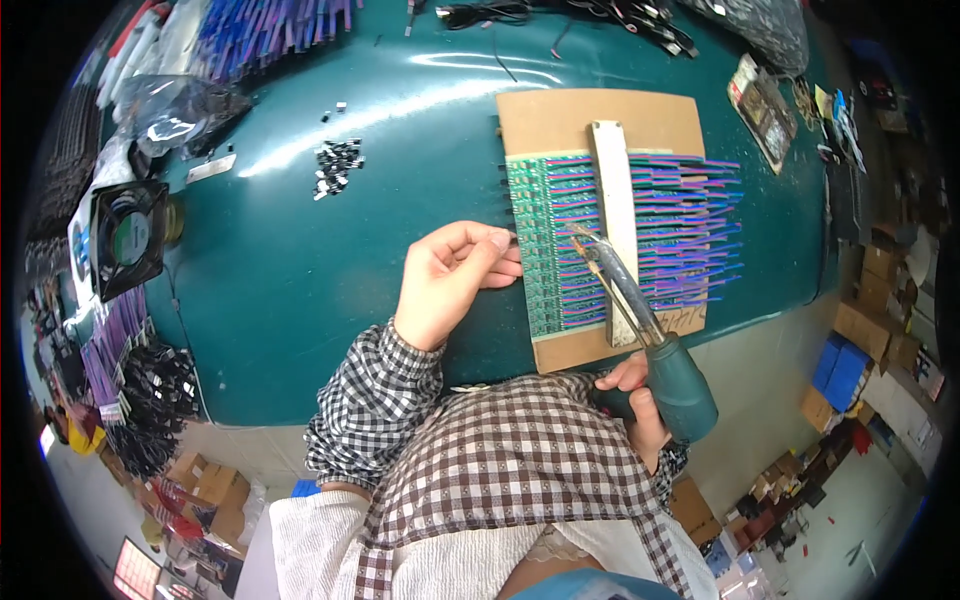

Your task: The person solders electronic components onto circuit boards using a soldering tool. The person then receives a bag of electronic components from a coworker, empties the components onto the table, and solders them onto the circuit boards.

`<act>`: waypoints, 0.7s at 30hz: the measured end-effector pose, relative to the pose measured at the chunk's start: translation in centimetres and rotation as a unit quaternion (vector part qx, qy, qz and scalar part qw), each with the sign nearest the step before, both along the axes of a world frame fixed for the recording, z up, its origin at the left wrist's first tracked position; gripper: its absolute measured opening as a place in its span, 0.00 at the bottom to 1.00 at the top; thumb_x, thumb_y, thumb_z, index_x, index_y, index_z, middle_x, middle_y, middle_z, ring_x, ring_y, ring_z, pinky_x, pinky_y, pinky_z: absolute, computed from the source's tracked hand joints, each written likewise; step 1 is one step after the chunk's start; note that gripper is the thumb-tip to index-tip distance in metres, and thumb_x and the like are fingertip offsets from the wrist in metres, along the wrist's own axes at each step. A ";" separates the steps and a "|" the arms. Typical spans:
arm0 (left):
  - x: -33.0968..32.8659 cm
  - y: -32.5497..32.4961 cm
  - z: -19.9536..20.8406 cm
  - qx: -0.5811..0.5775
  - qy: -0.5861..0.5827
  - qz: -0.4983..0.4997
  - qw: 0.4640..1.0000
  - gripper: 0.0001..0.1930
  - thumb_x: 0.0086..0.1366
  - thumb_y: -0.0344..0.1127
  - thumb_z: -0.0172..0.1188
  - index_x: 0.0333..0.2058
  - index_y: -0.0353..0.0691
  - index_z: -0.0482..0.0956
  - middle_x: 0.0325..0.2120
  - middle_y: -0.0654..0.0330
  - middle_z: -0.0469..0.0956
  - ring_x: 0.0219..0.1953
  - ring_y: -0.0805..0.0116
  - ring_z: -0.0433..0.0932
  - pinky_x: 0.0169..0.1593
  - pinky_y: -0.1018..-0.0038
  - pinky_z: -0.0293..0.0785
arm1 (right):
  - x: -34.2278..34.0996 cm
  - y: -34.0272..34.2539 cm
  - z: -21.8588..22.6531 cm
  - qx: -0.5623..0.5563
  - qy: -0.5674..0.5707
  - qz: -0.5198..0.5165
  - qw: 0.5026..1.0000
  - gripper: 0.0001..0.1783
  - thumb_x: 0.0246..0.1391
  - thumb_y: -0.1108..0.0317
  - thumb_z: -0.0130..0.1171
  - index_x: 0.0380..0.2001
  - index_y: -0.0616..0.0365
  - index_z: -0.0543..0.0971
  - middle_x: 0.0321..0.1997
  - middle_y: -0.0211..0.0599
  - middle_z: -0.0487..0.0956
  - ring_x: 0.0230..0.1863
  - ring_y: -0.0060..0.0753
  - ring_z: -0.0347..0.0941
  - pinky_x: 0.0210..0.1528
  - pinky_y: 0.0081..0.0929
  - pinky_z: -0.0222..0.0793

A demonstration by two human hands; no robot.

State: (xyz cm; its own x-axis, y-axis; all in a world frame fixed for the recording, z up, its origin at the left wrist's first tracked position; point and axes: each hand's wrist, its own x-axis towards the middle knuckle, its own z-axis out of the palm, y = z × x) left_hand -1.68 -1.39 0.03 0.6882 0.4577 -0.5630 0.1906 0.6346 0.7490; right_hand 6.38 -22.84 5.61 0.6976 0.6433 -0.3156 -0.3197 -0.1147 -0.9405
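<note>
My left hand (450,275) is at the left edge of a green circuit board panel (540,270), thumb and forefinger pinched together. What they pinch is too small to make out. My right hand (645,410) grips a soldering iron (682,392) by its thick green handle. Its metal tip slants up and left over the wires beside the panel. Rows of blue, red and black wires (685,230) run rightward from the panel. A pale bar (617,240) lies across them. Panel and wires rest on a cardboard sheet (600,115).
Small black and white parts (338,165) lie in a loose pile left of centre on the green table (300,300). A fan (130,240) stands at the left edge. Wire bundles (265,35) and a plastic bag (180,110) fill the far left; a stained tray (762,112) sits far right.
</note>
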 end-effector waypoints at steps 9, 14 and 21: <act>-4.4 4.9 0.4 0.481 0.186 0.119 0.849 0.07 0.54 0.24 0.57 0.34 0.33 0.74 0.27 0.66 0.73 0.24 0.83 0.66 0.29 0.87 0.65 | 1.6 0.2 -0.9 0.089 0.003 -0.057 0.994 0.13 0.48 0.65 0.51 0.30 0.67 0.68 0.30 0.42 0.67 0.30 0.34 0.69 0.33 0.30 0.72; -2.4 7.7 1.6 0.637 0.250 0.080 0.725 0.07 0.47 0.29 0.61 0.27 0.37 0.74 0.23 0.61 0.69 0.19 0.72 0.65 0.26 0.78 0.65 | 2.2 0.8 -0.6 0.113 -0.011 -0.054 0.992 0.14 0.48 0.65 0.52 0.31 0.67 0.67 0.28 0.41 0.66 0.29 0.34 0.68 0.29 0.29 0.73; -2.2 7.4 0.2 0.612 0.261 0.053 0.744 0.06 0.49 0.29 0.60 0.26 0.38 0.73 0.22 0.60 0.67 0.20 0.70 0.67 0.26 0.76 0.66 | 2.4 1.2 -0.6 0.086 -0.026 -0.069 0.994 0.16 0.48 0.63 0.52 0.30 0.67 0.66 0.27 0.41 0.66 0.28 0.33 0.68 0.28 0.28 0.73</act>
